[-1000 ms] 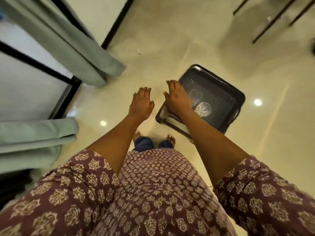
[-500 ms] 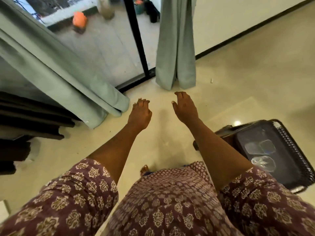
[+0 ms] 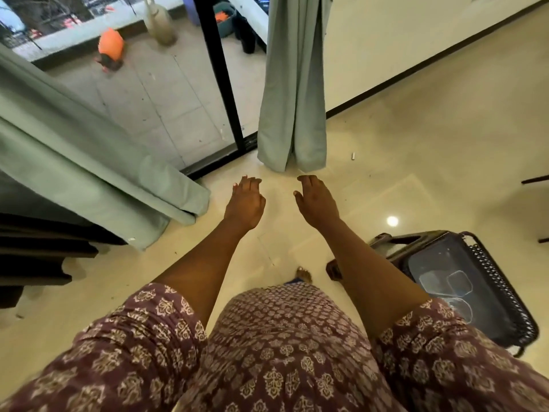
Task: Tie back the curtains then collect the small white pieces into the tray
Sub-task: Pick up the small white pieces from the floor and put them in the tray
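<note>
Both hands, left hand [image 3: 245,203] and right hand [image 3: 316,202], hung spread and empty. The hanging pale-green fabric curtain [image 3: 292,93] at twelve o'clock looked untied; gathering it seemed next, the dark plastic tray [image 3: 505,292] waiting at four o'clock.

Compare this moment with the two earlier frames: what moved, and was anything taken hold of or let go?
The view swung up from the floor to the glass door. The tray slid from centre to lower right, and the hanging curtain now shows ahead of the left hand and right hand. Both hands stayed open and empty, gripping nothing. The small white piece still lies on the floor.
</note>
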